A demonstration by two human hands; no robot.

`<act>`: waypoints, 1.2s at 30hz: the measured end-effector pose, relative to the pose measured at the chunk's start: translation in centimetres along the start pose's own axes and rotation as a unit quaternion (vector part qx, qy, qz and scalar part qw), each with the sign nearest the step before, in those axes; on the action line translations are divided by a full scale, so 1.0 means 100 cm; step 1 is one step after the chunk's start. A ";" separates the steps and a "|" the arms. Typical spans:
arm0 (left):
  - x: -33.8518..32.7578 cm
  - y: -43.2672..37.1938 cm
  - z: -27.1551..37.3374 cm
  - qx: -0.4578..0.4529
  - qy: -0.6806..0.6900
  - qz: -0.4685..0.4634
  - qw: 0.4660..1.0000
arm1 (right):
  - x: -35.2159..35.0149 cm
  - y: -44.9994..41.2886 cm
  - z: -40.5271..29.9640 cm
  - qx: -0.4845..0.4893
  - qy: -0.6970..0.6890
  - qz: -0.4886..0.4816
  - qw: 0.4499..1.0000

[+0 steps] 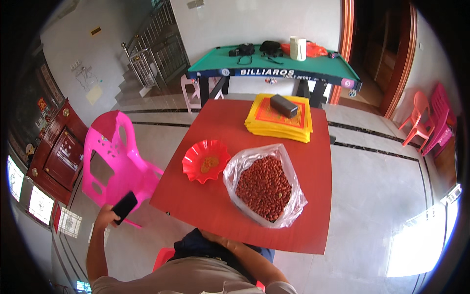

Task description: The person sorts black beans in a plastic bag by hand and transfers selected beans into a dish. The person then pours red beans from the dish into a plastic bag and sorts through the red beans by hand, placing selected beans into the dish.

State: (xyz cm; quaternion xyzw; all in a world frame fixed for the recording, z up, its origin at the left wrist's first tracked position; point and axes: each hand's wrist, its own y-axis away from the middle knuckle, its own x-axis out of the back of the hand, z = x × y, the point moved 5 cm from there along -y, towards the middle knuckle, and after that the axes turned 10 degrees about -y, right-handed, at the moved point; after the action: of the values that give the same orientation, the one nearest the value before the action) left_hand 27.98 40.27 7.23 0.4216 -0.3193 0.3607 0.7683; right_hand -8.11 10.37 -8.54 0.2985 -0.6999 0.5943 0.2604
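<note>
My left hand (106, 216) holds a dark smartphone (125, 207) out to the left, in front of the pink plastic chair. My right hand (213, 237) rests on my lap by the table's near edge, its fingers mostly hidden. On the red table (176, 198) before me lies an open clear plastic bag (293, 217) full of reddish-brown beans or nuts (262, 187). A red scalloped bowl (191, 161) with a few small brownish pieces inside stands just left of the bag. Farther back, a dark oblong case (283, 106) lies on a stack of yellow printed packets (279, 134).
A pink plastic chair (125, 161) stands left of the table. Beyond the table is a toy billiard table (220, 62) bearing black items, a pale cylinder (297, 48) and a red plastic bag (315, 49). Smaller chairs (418, 117) stand at the right wall.
</note>
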 end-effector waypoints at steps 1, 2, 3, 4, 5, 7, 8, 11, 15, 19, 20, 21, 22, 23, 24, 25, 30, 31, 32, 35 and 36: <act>-0.001 -0.014 0.006 -0.030 0.108 0.028 0.993 | -0.001 0.001 -0.001 0.000 -0.009 0.003 1.000; -0.010 -0.023 0.029 -0.063 0.212 0.007 0.975 | -0.003 0.001 0.000 -0.004 -0.016 0.006 1.000; -0.018 -0.027 0.062 -0.092 0.314 -0.012 0.945 | -0.004 0.000 0.000 -0.004 -0.023 0.009 1.000; -0.025 -0.045 0.084 -0.141 0.395 -0.032 0.907 | -0.006 -0.003 -0.002 -0.002 -0.029 0.011 1.000; -0.035 -0.069 0.106 -0.187 0.473 -0.050 0.859 | -0.007 -0.006 -0.002 0.002 -0.036 0.014 0.999; -0.049 -0.098 0.177 -0.283 0.538 -0.059 0.792 | -0.011 -0.008 0.002 -0.007 -0.044 -0.002 0.999; -0.058 -0.120 0.209 -0.288 0.571 -0.061 0.766 | -0.015 -0.011 0.010 -0.052 -0.102 -0.051 0.992; -0.078 -0.158 0.310 -0.324 0.627 -0.111 0.700 | -0.020 -0.004 0.015 -0.089 -0.183 -0.094 0.975; -0.090 -0.171 0.399 -0.410 0.611 -0.153 0.660 | -0.024 0.001 0.014 -0.156 -0.209 -0.192 0.946; -0.100 -0.180 0.455 -0.404 0.615 -0.198 0.647 | 0.011 0.018 -0.002 -0.135 -0.179 -0.135 0.965; -0.104 -0.183 0.467 -0.396 0.612 -0.210 0.652 | 0.025 0.020 -0.008 -0.191 -0.207 -0.230 0.932; -0.108 -0.184 0.480 -0.397 0.614 -0.218 0.646 | 0.036 0.024 -0.012 -0.249 -0.231 -0.318 0.885; -0.111 -0.184 0.490 -0.399 0.613 -0.226 0.643 | 0.049 0.023 -0.013 -0.255 -0.225 -0.318 0.885; -0.114 -0.184 0.499 -0.402 0.612 -0.233 0.640 | 0.058 0.023 -0.017 -0.225 -0.247 -0.340 0.879; -0.115 -0.189 0.506 -0.403 0.609 -0.236 0.642 | 0.068 0.020 -0.022 -0.189 -0.268 -0.363 0.872; -0.116 -0.196 0.510 -0.402 0.614 -0.234 0.638 | 0.079 0.011 -0.024 -0.188 -0.264 -0.368 0.872; -0.117 -0.200 0.530 -0.448 0.645 -0.293 0.545 | 0.106 -0.015 -0.028 -0.259 -0.367 -0.358 0.818; -0.117 -0.195 0.534 -0.452 0.659 -0.311 0.515 | 0.109 -0.019 -0.028 -0.293 -0.380 -0.352 0.804; -0.117 -0.193 0.538 -0.451 0.661 -0.314 0.511 | 0.108 -0.016 -0.028 -0.297 -0.376 -0.353 0.804; -0.108 -0.194 0.540 -0.474 0.671 -0.383 0.422 | 0.107 -0.004 -0.028 -0.326 -0.377 -0.339 0.798; -0.105 -0.198 0.541 -0.469 0.678 -0.363 0.434 | 0.111 -0.003 -0.028 -0.333 -0.357 -0.348 0.800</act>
State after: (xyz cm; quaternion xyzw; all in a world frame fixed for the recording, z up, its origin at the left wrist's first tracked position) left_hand 28.53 -17.88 14.44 -0.3062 0.3657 0.0140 0.8788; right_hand -15.51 11.87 0.07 0.6079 -0.7473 0.0448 0.2647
